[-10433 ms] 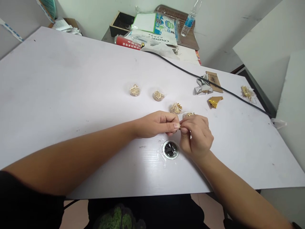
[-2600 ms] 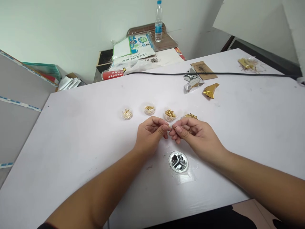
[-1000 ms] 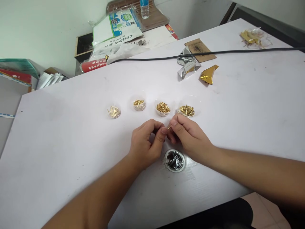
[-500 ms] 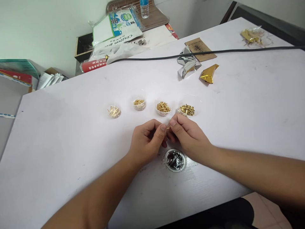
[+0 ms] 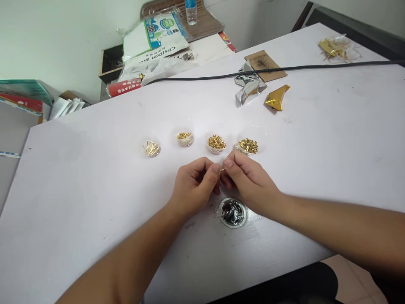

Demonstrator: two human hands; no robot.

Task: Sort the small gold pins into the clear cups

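1. White table [image 5: 95, 177] fills most of the view, and the metal dish [image 5: 232, 212] near its front edge is the landmark here.
2. Just behind the metal dish, the left hand [image 5: 193, 190] and the right hand [image 5: 248, 181] meet above the table.
3. Both hands are closed in a pinch on one tiny gold pin [image 5: 222, 169], held between their fingertips.
4. The pin is so small that most of it is hidden by the fingers.
5. Further back from the dish stand four little clear cups in a row: the first cup [image 5: 152, 148], the second cup [image 5: 184, 138], the third cup [image 5: 216, 143] and the fourth cup [image 5: 248, 146]. Each holds small gold bits.
6. The fourth cup is just behind the right hand.
7. Far behind the dish lie a silver wrapper [image 5: 249, 86], a gold wrapper [image 5: 276, 98] and a black cable [image 5: 284, 69].
8. To do this well, I think the hands should stay low over the table, pinch softly, and line the tiny parts up straight so nothing bends or drops.
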